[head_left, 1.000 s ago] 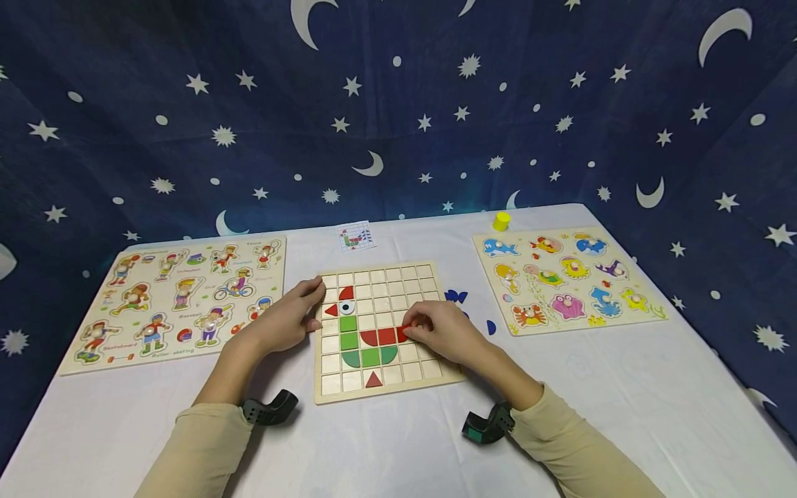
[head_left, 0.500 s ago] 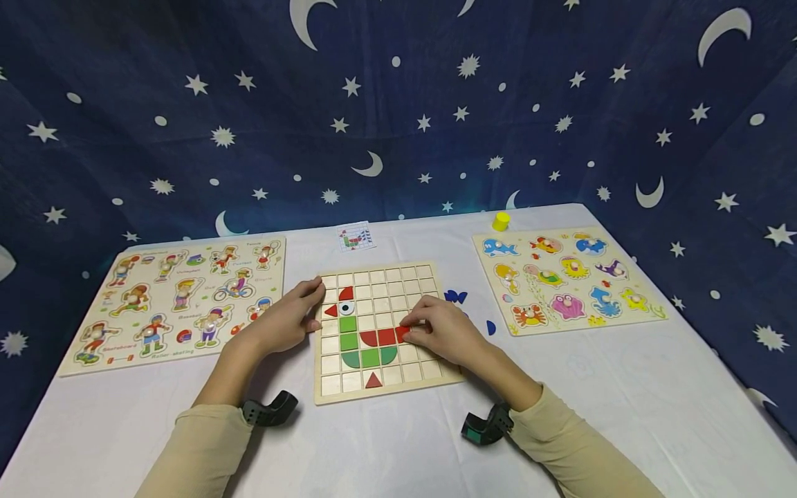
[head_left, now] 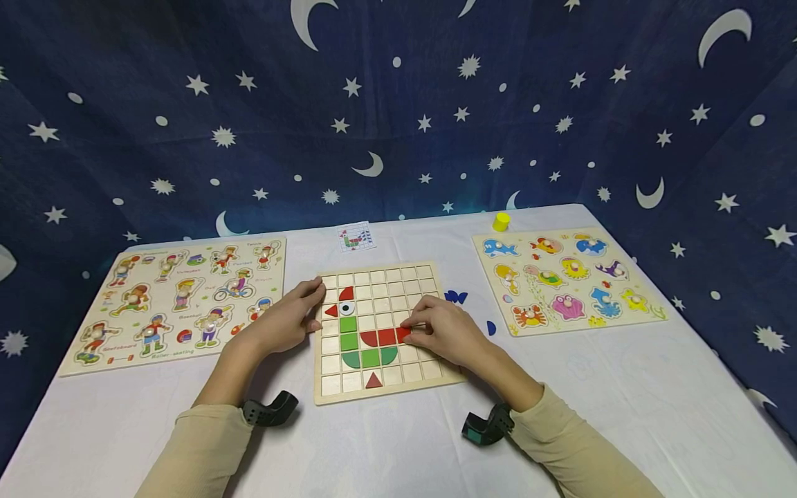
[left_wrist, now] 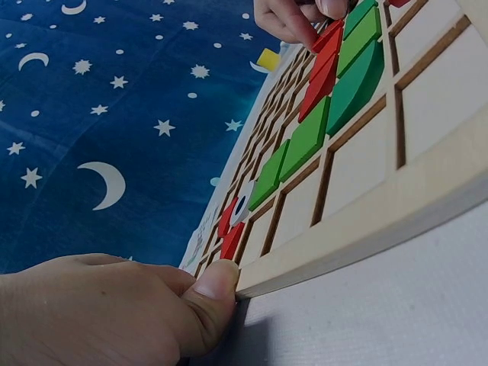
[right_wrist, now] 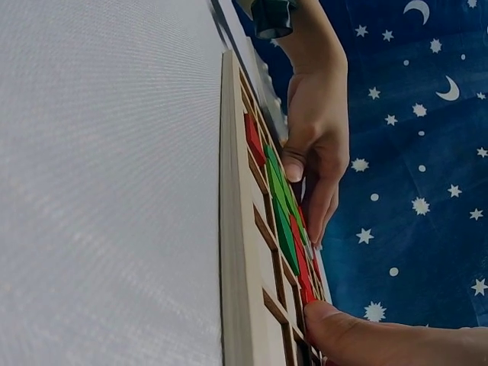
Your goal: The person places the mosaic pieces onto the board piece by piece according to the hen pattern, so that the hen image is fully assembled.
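Our right hand [head_left: 445, 332] pinches a red square [head_left: 403, 333] between its thumb and fingers, as we see from the head view. The red square is at the right end of a red row on the grid board [head_left: 411, 372]. Our left hand [head_left: 283, 321] touches the board's left edge near the far corner, with its fingers loose and not wrapped around anything. We see a round eye [head_left: 346, 307] near that corner, green pieces [head_left: 349, 340] below it, and a red triangle [head_left: 373, 380] by the near edge. Dark blue pieces [head_left: 456, 297] lie just past the board's right edge. A picture card [head_left: 356, 236] and a yellow cup [head_left: 501, 221] are by the far edge of the white table [head_left: 373, 449]. A sports puzzle [head_left: 127, 339] lies toward the table's left edge, and a sea puzzle [head_left: 588, 285] toward its right.

From the left wrist, we see our left thumb press the rim of the grid board. Our right fingers touch the red square.

From the right wrist, we see our right thumb at the end of the red row, hiding much of the red square. Blue star cloth [right_wrist: 412, 191] hangs behind.
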Demonstrator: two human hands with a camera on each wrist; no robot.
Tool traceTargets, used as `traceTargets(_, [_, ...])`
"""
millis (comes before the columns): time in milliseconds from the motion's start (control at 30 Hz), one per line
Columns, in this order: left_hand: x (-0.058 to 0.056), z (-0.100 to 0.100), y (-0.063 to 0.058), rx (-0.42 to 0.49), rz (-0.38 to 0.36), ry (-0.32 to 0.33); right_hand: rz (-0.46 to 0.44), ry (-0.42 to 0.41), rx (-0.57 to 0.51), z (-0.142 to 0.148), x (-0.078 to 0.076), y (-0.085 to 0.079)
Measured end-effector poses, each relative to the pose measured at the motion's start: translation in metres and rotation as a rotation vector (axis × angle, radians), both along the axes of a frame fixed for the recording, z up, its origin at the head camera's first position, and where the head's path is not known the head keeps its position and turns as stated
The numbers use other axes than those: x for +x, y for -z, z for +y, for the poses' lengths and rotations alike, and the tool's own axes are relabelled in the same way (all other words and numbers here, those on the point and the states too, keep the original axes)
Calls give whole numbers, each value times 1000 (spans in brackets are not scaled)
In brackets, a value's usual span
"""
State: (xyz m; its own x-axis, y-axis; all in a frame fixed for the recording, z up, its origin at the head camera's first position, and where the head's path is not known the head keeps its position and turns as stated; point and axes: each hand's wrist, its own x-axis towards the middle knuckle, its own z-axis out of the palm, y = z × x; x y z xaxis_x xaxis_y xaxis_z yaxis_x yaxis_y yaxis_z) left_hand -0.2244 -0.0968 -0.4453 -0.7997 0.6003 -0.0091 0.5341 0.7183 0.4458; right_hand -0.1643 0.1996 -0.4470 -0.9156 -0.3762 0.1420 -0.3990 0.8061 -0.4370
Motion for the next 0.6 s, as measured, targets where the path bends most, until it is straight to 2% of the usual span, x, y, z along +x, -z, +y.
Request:
traceTargets(367, [1,0,0,-6,-12,-3,-14,12,15,-1,0,-2])
traceTargets(600, [0,0,0,-2,-13,-1,-37,134,-40,27,-15,-14])
